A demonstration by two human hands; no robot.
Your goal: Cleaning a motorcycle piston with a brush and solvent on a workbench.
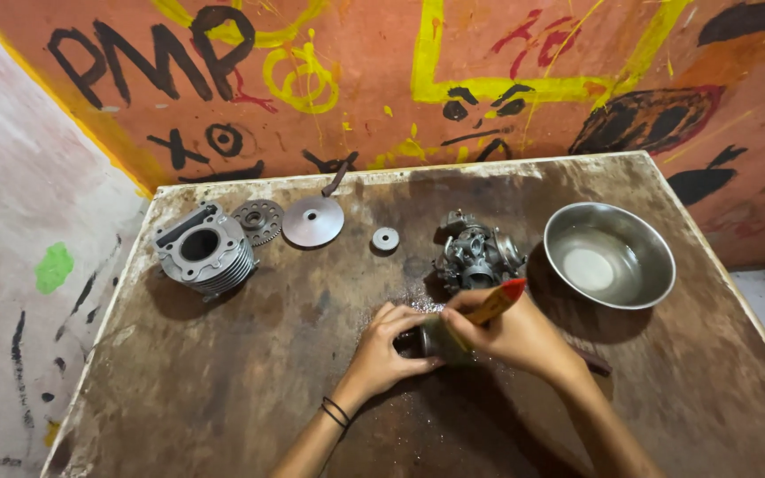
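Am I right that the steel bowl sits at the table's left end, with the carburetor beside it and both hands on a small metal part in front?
Not quite. In the head view the steel bowl sits at the right end of the table; the left end holds a finned cylinder. The rest holds: the carburetor is beside the bowl, and the left hand and right hand are on a small metal part.

Scuffed brown table [223, 389], graffitied orange wall [382, 97]

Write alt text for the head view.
Left hand steadies a small metal part on a worn brown table while the right hand works it with a red-tipped yellow tool. Behind lie a carburetor, steel bowl and finned cylinder.
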